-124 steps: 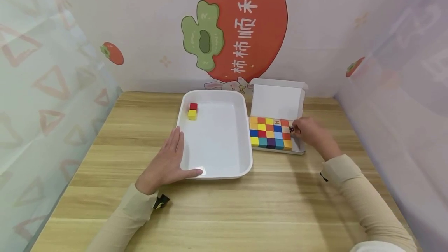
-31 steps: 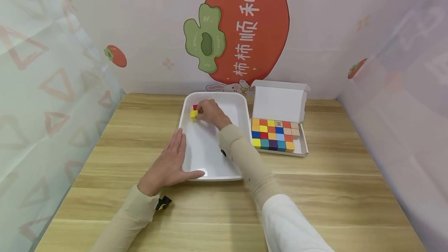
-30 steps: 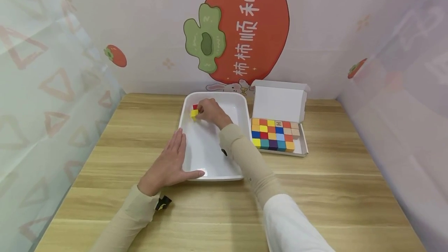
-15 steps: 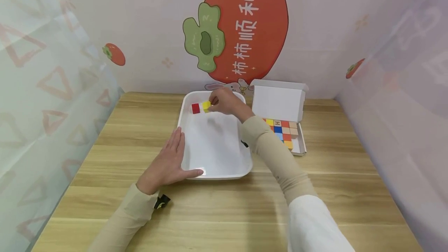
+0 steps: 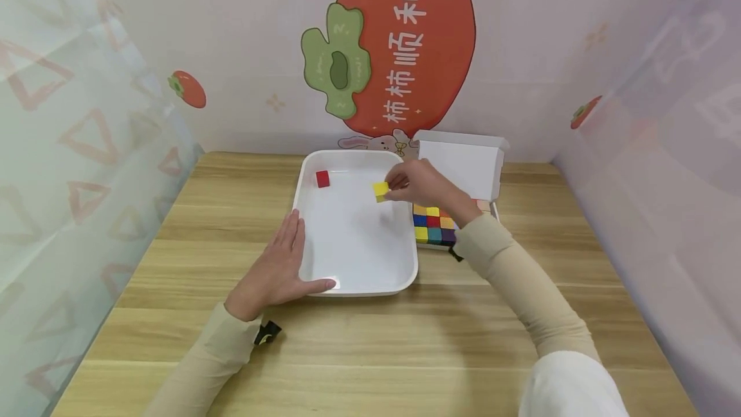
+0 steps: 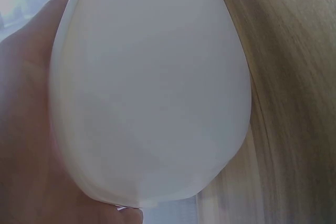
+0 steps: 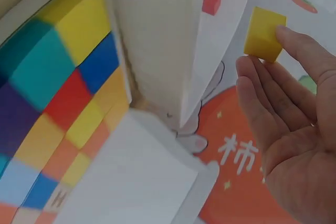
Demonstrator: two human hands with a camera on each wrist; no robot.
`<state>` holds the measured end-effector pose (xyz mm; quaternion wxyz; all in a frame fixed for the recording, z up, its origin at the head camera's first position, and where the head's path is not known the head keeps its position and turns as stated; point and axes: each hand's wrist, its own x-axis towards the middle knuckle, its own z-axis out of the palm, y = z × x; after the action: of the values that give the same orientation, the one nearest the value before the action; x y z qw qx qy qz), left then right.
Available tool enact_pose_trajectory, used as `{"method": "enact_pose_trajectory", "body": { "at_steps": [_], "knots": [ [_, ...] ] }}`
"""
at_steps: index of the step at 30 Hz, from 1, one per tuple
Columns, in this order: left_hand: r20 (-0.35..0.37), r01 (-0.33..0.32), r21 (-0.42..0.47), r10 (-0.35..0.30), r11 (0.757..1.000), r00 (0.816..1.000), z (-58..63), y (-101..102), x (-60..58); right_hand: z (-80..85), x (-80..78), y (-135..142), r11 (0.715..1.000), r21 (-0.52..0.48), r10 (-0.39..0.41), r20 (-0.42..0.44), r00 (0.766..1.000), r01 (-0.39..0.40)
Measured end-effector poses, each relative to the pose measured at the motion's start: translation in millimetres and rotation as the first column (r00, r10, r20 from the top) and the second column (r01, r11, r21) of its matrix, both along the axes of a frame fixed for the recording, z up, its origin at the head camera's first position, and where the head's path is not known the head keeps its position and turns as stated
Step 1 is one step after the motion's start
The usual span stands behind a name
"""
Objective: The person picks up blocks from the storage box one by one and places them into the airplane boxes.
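Between the thumb and fingertips of my right hand (image 5: 427,186) is a yellow cube (image 5: 379,191), pinched above the right side of the white tray (image 5: 405,278). The same yellow cube (image 7: 265,34) shows clearly in the right wrist view. Inside the tray, near its far left corner, lies a red cube (image 5: 323,179) by itself. My left hand (image 5: 272,278) rests on the tray's near left corner, fingers straight along the left side and thumb over the front rim. The tray's outer wall (image 6: 157,98) fills much of the left wrist view.
Right of the tray stands a white cardboard box (image 5: 460,159), its lid raised. Rows of colored cubes (image 5: 434,220) fill it, partly hidden behind my right hand and sleeve. A wooden table (image 5: 347,352) lies under everything, and printed cloth walls (image 5: 255,44) enclose its back and sides.
My right hand brought a cube from the box to the tray's far left, then lifted the yellow cube off beside the red one and carried it right. My left hand stayed put.
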<state>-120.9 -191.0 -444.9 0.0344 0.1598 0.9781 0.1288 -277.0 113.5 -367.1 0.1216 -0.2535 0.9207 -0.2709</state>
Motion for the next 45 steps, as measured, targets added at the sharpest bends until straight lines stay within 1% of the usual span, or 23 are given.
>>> {"method": "enact_pose_trajectory", "body": {
  "at_steps": [6,9,12,17,22,24,26,31,34,41,45],
  "knots": [
    [-0.02,0.007,0.004,-0.007,1.0,1.0,-1.1,-1.8,0.7,3.3,16.0,45.4,0.997,-0.022,-0.068,-0.02,0.998,0.067],
    [-0.023,0.007,0.008,-0.007,1.0,1.0,-2.8,-2.0,0.9,3.7,21.5,69.8,0.995,-0.009,-0.103,-0.033,0.994,0.103],
    [-0.026,0.008,0.013,-0.008,1.0,1.0,-3.9,-1.7,1.2,4.1,26.8,92.1,0.992,0.001,-0.129,-0.065,0.989,0.13],
    [-0.015,0.005,0.019,-0.004,1.0,1.0,-2.8,-1.5,1.9,3.5,38.0,126.4,0.988,0.008,-0.156,-0.098,0.983,0.157],
    [-0.006,0.006,0.016,-0.006,1.0,1.0,-1.5,-1.7,1.7,-0.5,47.6,155.8,0.983,0.028,-0.175,-0.121,0.977,0.18],
    [-0.009,0.007,0.015,-0.007,1.0,1.0,-1.1,-1.9,1.6,-2.8,50.2,165.2,0.982,0.029,-0.182,-0.127,0.975,0.187],
    [-0.013,0.005,0.019,-0.005,1.0,1.0,-0.5,-2.0,1.8,-6.5,51.4,173.9,0.977,0.028,-0.206,-0.121,0.971,0.211],
    [-0.021,0.001,0.023,-0.001,1.0,1.0,0.6,-1.1,1.9,-19.2,54.5,193.8,0.966,0.032,-0.254,-0.072,0.964,0.257],
    [-0.023,0.009,0.021,-0.008,1.0,1.0,0.4,-1.3,1.6,-27.9,57.0,203.6,0.962,0.032,-0.268,-0.048,0.962,0.27],
    [-0.006,0.005,0.014,-0.005,1.0,1.0,-0.3,-1.9,0.8,-49.1,60.4,213.5,0.955,0.018,-0.296,-0.04,0.954,0.297],
    [-0.008,0.009,0.016,-0.009,1.0,1.0,-2.5,-1.6,0.1,-58.5,60.4,213.5,0.948,0.04,-0.313,-0.046,0.949,0.315]
  ]
}}
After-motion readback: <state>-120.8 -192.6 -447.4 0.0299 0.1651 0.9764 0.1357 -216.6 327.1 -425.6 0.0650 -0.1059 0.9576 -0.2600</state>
